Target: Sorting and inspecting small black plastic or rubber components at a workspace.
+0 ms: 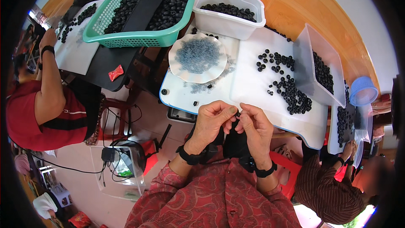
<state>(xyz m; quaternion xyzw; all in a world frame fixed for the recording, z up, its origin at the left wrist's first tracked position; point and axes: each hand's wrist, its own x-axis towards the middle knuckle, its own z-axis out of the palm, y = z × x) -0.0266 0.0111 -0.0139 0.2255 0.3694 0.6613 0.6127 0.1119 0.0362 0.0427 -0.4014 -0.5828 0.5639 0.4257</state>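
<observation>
In front of my body, above the table's near edge, my left hand (211,121) and my right hand (255,127) meet at the fingertips. Both pinch a small black part (237,115), mostly hidden by the fingers. Beyond them, a white scalloped plate (176,66) holds a heap of tiny greyish, spring-like pieces (198,55); more are strewn around it. To the right of the plate, many small round black parts (292,95) with holes lie loose on the white tabletop (249,80). One black ring-like part (164,92) sits by the left corner.
A green basket (126,40) piled with black parts carries a dark phone-like slab (143,12). Behind the plate stands a white tub (230,25); a translucent bin (310,67) tilts at right. Co-workers in a red shirt (36,118) and a striped top (327,190) sit either side.
</observation>
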